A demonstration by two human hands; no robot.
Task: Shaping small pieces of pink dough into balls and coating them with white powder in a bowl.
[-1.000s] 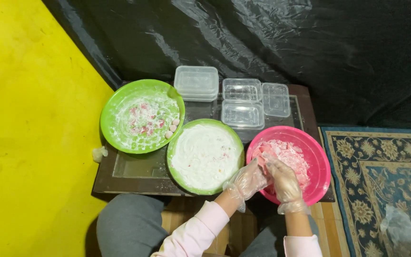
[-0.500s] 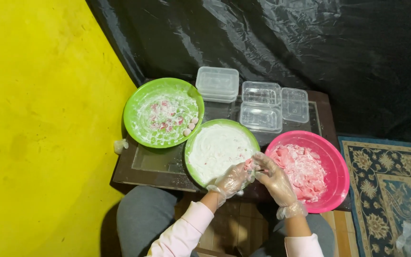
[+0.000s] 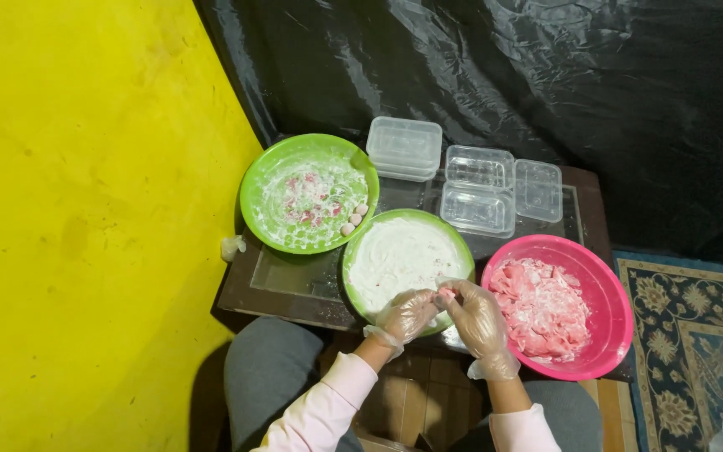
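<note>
My left hand [image 3: 405,316] and my right hand [image 3: 477,316], both in clear plastic gloves, meet over the near rim of a green plate [image 3: 360,251] covered in white flour. Between their fingertips they pinch a small pink dough piece [image 3: 445,295]. Right of the hands stands a pink bowl [image 3: 608,289] filled with floury pink dough pieces. A second green plate [image 3: 253,188] at the back left holds flour and several small pink balls.
Everything stands on a small dark table [image 3: 248,293] against a yellow wall [image 3: 77,226]. Clear plastic containers [image 3: 405,146] and lids [image 3: 539,189] lie at the back. Black plastic sheeting hangs behind. A patterned rug [image 3: 696,351] lies at the right.
Both hands have left the pink bowl and moved left over the floured green plate, carrying a small pink piece. The camera view has shifted left.
</note>
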